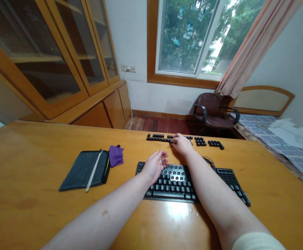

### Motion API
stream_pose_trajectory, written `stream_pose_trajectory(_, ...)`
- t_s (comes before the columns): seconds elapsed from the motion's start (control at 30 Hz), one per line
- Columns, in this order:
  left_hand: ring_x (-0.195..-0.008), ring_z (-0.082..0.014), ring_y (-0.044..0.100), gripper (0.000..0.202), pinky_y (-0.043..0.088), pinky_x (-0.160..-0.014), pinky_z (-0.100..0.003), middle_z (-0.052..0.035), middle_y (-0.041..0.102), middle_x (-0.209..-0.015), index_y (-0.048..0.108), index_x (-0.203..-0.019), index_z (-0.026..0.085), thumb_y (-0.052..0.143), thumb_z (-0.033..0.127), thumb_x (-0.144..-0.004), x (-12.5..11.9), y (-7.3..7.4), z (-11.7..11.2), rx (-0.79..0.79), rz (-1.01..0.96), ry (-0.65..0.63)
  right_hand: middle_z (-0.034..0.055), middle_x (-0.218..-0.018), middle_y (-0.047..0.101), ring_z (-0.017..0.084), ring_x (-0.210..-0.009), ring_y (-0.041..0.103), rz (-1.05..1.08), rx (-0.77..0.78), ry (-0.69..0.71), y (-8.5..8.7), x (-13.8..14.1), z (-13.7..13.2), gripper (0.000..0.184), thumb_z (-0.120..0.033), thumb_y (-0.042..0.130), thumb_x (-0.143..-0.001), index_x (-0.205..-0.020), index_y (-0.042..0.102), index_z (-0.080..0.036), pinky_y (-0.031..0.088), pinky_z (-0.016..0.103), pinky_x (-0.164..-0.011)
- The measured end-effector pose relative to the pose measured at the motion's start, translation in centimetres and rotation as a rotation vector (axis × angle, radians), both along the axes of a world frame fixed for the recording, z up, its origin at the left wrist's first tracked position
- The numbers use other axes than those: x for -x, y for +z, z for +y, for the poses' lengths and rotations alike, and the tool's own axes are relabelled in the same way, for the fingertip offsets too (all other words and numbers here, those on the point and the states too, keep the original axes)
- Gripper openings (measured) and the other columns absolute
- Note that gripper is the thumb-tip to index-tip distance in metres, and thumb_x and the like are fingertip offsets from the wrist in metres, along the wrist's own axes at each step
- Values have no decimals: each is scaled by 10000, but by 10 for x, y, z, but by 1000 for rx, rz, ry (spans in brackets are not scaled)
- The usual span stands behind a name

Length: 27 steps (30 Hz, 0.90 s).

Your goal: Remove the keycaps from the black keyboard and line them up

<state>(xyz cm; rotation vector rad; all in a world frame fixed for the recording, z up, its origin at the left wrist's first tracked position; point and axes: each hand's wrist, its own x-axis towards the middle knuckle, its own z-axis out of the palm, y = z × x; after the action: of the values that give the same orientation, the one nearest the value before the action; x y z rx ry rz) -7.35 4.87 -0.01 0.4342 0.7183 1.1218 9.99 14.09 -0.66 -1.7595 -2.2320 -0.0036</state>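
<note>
A black keyboard [167,195] lies on the desk in front of me. Its lower rows carry keycaps, while bare key stems show in its upper rows. Loose black keycaps [158,137] are laid out in rows along the far edge of the desk. My right hand [182,144] reaches over the keyboard to these rows, its fingertips pinched at a keycap there. Above the keyboard's left part hovers my left hand [154,166], fingers loosely curled and apart, with nothing visible in it. My right forearm hides part of the keyboard.
Left on the desk [36,156] is a dark zip pouch [82,170] with a pale thin stick [94,170] across it. A purple cloth [116,155] touches the pouch. A black cable [209,161] lies behind the keyboard. Beyond the desk stands an office chair [208,107].
</note>
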Motion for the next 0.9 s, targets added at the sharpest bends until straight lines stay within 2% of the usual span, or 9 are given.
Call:
stream_pose_trajectory(0.2,-604,-96,554,140,461,-624,-231,-49,591,-751,580,-803,116,557,252,-825,0,-1,0,10,-11,7,50,-1007,596,166,-832,583,99,-44,18,-3,0,0,179,-322,587,-788,-879,710,-230,439,251,-730)
stream_pose_trajectory(0.3,-602,-97,554,140,464,-614,-229,-54,589,-750,576,-804,110,514,227,-849,0,-2,1,15,-16,12,56,-953,605,162,-813,585,225,-103,51,2,0,-1,197,-331,552,-819,-823,711,-214,445,256,-738)
stream_pose_trajectory(0.4,-609,-101,561,142,470,-617,-233,-59,591,-759,579,-810,107,490,206,-859,1,-3,2,12,-16,15,67,-895,604,170,-817,584,406,-229,107,20,-1,-7,276,-351,493,-857,-774,699,-186,448,270,-764)
stream_pose_trajectory(0.5,-619,-103,567,141,477,-629,-236,-65,596,-773,584,-814,106,482,192,-859,2,-3,2,5,-21,11,75,-852,608,178,-806,581,565,-334,96,46,-3,-21,372,-391,427,-885,-719,678,-171,442,288,-762)
stream_pose_trajectory(0.6,-618,-102,566,136,482,-638,-241,-67,594,-769,583,-804,104,483,181,-853,3,-4,3,1,-20,13,57,-687,597,162,-675,572,720,-284,62,61,0,-43,466,-454,374,-892,-631,635,-170,445,276,-655)
stream_pose_trajectory(0.67,-625,-107,570,103,486,-650,-250,-65,594,-766,578,-805,108,504,174,-834,3,-6,3,1,-13,20,22,-540,539,124,-493,513,901,-163,48,58,5,-59,489,-512,376,-873,-611,599,-166,409,240,-494)
stream_pose_trajectory(0.73,-638,-112,574,72,487,-665,-260,-60,595,-770,575,-819,115,537,176,-806,3,-9,3,-13,7,28,-37,-426,426,88,-330,396,1112,-46,-4,46,13,-72,476,-563,400,-842,-632,558,-166,314,213,-352)
stream_pose_trajectory(0.83,-645,-106,567,109,478,-680,-253,-40,596,-782,573,-838,132,570,218,-772,4,-9,1,-116,90,54,-49,-464,433,75,-310,406,1320,-15,-63,21,24,-83,442,-580,451,-806,-655,510,-168,298,193,-309)
stream_pose_trajectory(0.9,-671,-115,571,146,475,-704,-264,-35,602,-806,578,-836,146,565,274,-766,7,-1,-1,-237,260,53,-30,-517,484,74,-343,436,1329,-12,-30,7,30,-85,405,-545,481,-802,-657,503,-167,335,191,-326)
